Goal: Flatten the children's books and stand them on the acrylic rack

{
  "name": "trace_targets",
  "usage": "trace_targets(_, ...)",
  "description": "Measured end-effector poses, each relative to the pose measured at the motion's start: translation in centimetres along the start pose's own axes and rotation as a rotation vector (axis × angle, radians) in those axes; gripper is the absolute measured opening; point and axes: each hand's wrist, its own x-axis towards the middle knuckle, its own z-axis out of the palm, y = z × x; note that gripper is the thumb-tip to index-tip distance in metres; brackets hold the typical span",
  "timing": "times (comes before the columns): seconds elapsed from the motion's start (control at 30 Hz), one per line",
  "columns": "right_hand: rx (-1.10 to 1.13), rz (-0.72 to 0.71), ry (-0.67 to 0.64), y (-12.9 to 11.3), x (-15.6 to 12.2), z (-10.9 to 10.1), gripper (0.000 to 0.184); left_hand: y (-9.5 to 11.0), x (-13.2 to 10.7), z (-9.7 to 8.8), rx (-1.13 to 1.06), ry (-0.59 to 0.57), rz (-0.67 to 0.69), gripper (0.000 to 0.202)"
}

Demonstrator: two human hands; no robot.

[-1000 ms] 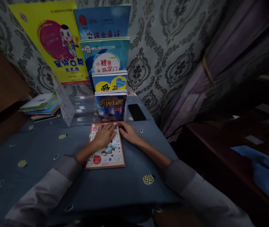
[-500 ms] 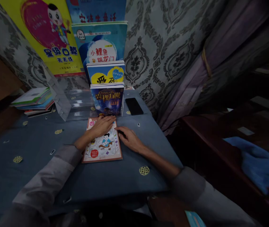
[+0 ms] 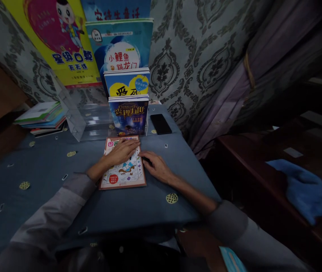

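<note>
A thin book [image 3: 125, 180] with a reddish-brown border and a drawn figure in blue lies face up on the blue cloth. My left hand [image 3: 123, 152] rests flat across its upper part, fingers extended together toward the right edge, covering some of the title and the figure's head. By the book's right edge is my right hand [image 3: 155, 166], its index finger reaching to the cover's side and the other fingers loosely bent; nothing shows in it. Just behind the flat book, a dark blue book [image 3: 129, 117] stands at the front of a clear stepped rack [image 3: 77, 121].
More books rise in tiers behind, including a teal one [image 3: 121, 45] and a large yellow one [image 3: 78, 71]. A black phone [image 3: 161, 124] lies right of the rack. Stacked booklets [image 3: 43, 117] sit at left. Blue fabric [image 3: 305, 189] lies on a dark red surface beyond the table.
My left hand has slid slightly toward me over the cover, now hiding the drawn figure's head. My right hand stays by the book's edge. The view has shifted a little.
</note>
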Motion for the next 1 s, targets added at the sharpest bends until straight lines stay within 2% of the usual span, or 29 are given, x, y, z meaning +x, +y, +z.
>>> trace_targets(0.47, 0.04, -0.047, 0.0, -1.5, -1.5, -0.2, 0.035, 2.3, -1.9, -0.5, -0.046, 0.004, 0.104, 0.044)
trace_targets(0.8, 0.057, -0.034, -0.021, -3.7, -4.0, -0.7, 0.036, 4.6, -4.1, -0.6, -0.062, -0.024, 0.172, 0.042)
trace_targets(1.0, 0.045, -0.076, -0.035, -4.7, -5.7, -0.7, 0.035, 6.3, -5.9, -0.8, -0.125, -0.04, 0.177, 0.041)
